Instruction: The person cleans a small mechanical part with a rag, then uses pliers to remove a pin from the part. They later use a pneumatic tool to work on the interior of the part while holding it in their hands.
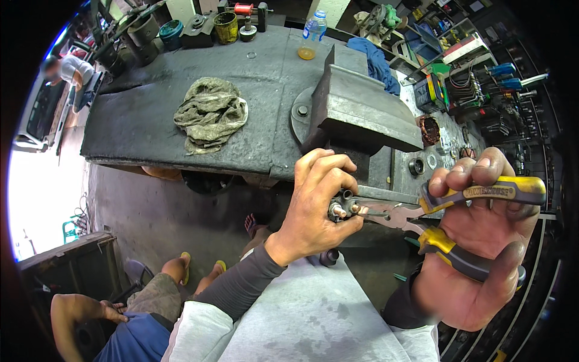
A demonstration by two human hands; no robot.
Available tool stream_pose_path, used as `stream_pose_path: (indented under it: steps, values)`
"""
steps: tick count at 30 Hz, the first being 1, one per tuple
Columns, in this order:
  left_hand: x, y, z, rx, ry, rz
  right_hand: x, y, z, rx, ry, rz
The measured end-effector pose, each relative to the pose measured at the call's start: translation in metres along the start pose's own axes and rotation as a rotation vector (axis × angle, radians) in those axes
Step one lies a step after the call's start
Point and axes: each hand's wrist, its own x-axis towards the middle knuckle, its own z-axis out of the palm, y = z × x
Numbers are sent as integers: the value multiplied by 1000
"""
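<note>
My left hand is closed around a small dark cylindrical metal part with copper-coloured studs on its end. Most of the part's body is hidden by my fingers. In my right hand is a pair of long-nose pliers with yellow and grey handles. The fingers hook over the upper handle, while the thumb and palm bear on the lower one; the handles are spread apart. The pliers' tips reach the studs beside my left thumb. Whether the jaws grip a stud, I cannot tell.
A large bench vise stands on the dark metal workbench ahead. On the bench are a crumpled rag and a plastic bottle. Tools and parts crowd the right side. One person sits close at my left; another is farther off.
</note>
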Motion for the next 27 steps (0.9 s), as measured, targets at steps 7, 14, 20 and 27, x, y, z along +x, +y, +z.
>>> stream_pose_path:
  steps: [7,14,20,27]
  values:
    - [-1,-3,2,-3,15,7,-3,4,-4,-22,12,-31]
    - [-1,-3,3,-12,22,2,-2,6,-3,2,-12,-46]
    - [0,-3,1,-21,9,5,-2,7,-4,31,-27,-27]
    - [1,-1,-2,-19,-20,-22,-1,4,2,13,-26,-20]
